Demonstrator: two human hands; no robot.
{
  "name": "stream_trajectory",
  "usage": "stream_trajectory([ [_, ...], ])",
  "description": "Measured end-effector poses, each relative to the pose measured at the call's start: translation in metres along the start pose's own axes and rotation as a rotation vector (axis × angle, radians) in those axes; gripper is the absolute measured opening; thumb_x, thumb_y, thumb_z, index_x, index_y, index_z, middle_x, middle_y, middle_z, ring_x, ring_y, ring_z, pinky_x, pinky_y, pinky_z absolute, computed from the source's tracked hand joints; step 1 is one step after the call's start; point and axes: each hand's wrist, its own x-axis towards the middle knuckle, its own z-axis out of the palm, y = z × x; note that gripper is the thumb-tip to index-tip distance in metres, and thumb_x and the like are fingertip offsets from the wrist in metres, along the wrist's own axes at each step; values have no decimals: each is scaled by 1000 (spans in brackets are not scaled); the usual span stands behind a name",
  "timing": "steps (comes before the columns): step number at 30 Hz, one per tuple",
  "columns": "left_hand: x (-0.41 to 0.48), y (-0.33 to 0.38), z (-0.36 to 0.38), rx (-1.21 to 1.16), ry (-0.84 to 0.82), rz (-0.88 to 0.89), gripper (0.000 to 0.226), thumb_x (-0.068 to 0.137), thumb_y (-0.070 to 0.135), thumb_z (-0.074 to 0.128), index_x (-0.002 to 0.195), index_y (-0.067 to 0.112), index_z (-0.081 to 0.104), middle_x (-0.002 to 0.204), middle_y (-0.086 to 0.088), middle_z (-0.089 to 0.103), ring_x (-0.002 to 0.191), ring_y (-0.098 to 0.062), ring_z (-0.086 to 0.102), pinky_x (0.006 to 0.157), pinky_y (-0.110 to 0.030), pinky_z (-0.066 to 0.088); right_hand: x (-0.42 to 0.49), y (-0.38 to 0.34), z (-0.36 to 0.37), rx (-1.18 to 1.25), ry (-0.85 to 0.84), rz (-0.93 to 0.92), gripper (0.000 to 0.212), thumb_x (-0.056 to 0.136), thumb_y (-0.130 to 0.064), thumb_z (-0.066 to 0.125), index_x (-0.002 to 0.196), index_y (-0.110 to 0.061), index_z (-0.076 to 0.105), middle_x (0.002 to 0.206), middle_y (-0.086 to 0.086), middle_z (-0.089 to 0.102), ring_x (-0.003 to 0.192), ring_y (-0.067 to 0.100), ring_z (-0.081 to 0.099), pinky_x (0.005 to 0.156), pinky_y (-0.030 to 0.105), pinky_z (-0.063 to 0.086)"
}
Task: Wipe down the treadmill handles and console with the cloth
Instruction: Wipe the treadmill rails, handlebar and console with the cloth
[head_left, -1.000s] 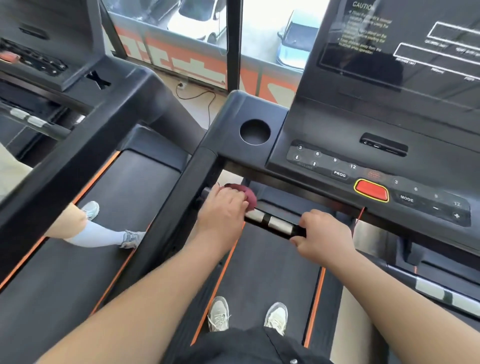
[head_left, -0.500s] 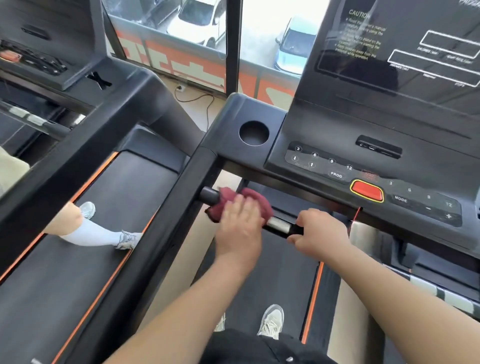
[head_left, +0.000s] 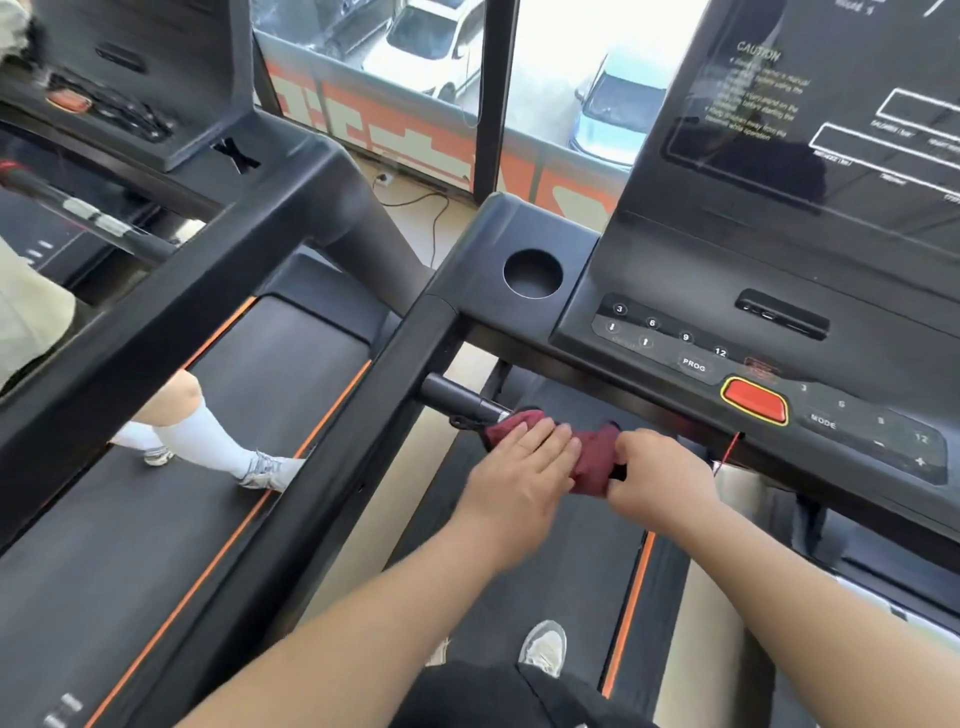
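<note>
A dark red cloth (head_left: 592, 457) is wrapped over the short horizontal handle bar (head_left: 457, 399) that sticks out under the black console (head_left: 727, 322). My left hand (head_left: 519, 478) lies on top of the cloth with fingers curled over the bar. My right hand (head_left: 660, 478) grips the same bar's right end, touching the cloth's edge. The two hands are almost together. The bar's metal sensor sections are hidden under the cloth and hands. The console has a button strip with a red stop button (head_left: 754, 401) and a dark screen (head_left: 831, 104) above.
The black side rail (head_left: 363, 436) runs down from the cup holder (head_left: 532, 273). Another person's leg in a white sock (head_left: 208, 441) stands on the neighbouring treadmill's belt at left. My shoes (head_left: 543, 647) are on the belt below. A window with parked cars is ahead.
My left hand has slid the cloth to the right along the handle bar, from its left end up against my right hand. The right hand has kept its grip.
</note>
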Motion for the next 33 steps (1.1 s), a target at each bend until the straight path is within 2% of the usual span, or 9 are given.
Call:
stream_trajectory([
  [3,0,-58,-18,81,-63,-9,49,93,26,45,134,9,66,140,-9,64,132,-26,59,118,-44,35,0,1,0,10,-18,-5,34,80,-51,72,99,-25,62,108,-5,62,107,21,60,75,32,49],
  [8,4,-41,-18,164,12,-439,50,100,27,35,134,5,64,139,-12,64,134,-32,56,117,-46,29,4,2,-2,19,-57,8,44,82,-54,72,114,-25,62,116,-7,61,112,20,58,81,33,50],
  [11,-3,21,0,-75,-10,-245,48,101,29,40,141,12,60,149,-5,56,142,-29,47,119,-47,34,3,3,-2,16,-48,-2,33,81,-48,71,101,-24,62,107,-5,61,106,22,60,75,32,49],
  [14,-9,-15,-7,-85,-64,-13,47,102,33,43,144,17,58,152,-2,53,143,-23,47,122,-44,27,1,5,1,16,-17,-36,23,81,-43,69,92,-24,59,102,-4,61,105,24,61,74,33,50],
  [17,3,-60,-33,-32,-124,-172,58,103,42,27,146,15,56,153,-4,53,145,-21,43,126,-39,12,0,5,3,23,-13,-22,39,82,-53,72,105,-24,62,111,-5,61,111,21,58,81,35,51],
  [21,21,-7,-36,-92,-219,-496,76,97,64,9,156,29,39,163,-7,37,154,-30,20,126,-47,-5,2,6,4,44,-16,-3,44,81,-55,73,112,-26,62,114,-7,61,114,19,57,84,34,50],
  [27,17,-50,-27,20,-210,-50,51,104,42,34,150,25,48,129,1,63,125,-29,52,122,-48,20,2,10,11,58,18,-2,45,82,-56,72,114,-27,62,113,-9,61,112,17,57,80,32,48],
  [30,25,-89,-41,147,-250,-246,56,106,43,26,155,17,36,126,-3,62,129,-25,47,125,-42,14,1,11,12,83,22,-3,44,83,-55,72,115,-27,62,115,-10,60,113,16,56,82,33,50],
  [33,33,-49,-31,209,-230,-395,47,106,37,24,136,13,51,119,-4,62,127,-31,48,125,-47,15,1,12,13,86,31,-4,43,83,-54,72,115,-28,62,115,-10,60,115,16,56,81,33,50],
])
